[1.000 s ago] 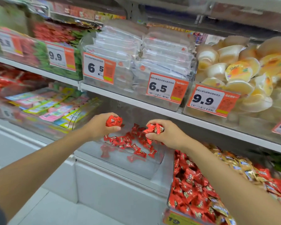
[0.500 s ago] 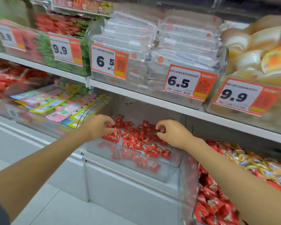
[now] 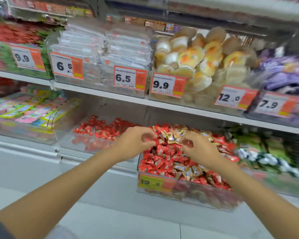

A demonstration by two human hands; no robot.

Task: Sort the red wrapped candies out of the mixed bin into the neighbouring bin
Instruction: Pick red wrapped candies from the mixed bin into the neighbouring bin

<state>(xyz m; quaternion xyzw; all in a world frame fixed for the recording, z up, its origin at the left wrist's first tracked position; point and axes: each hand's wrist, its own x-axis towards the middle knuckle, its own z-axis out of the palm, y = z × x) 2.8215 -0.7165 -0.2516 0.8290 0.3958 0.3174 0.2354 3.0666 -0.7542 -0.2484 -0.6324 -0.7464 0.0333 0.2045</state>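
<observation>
Fingers [image 3: 146,135] curled, left hand [image 3: 133,144], right hand [image 3: 199,150] over mixed bin [image 3: 188,193]

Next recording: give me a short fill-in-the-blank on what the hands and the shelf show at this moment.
1. The left hand and the right hand are both over the clear plastic bin that mixes red and ____ wrapped candies.
2. The neighbouring clear bin on its left holds only ____ wrapped candies.
3. The white-and-orange price tag below the purple packets reads ____.
Missing words: gold; red; 7.9
</observation>
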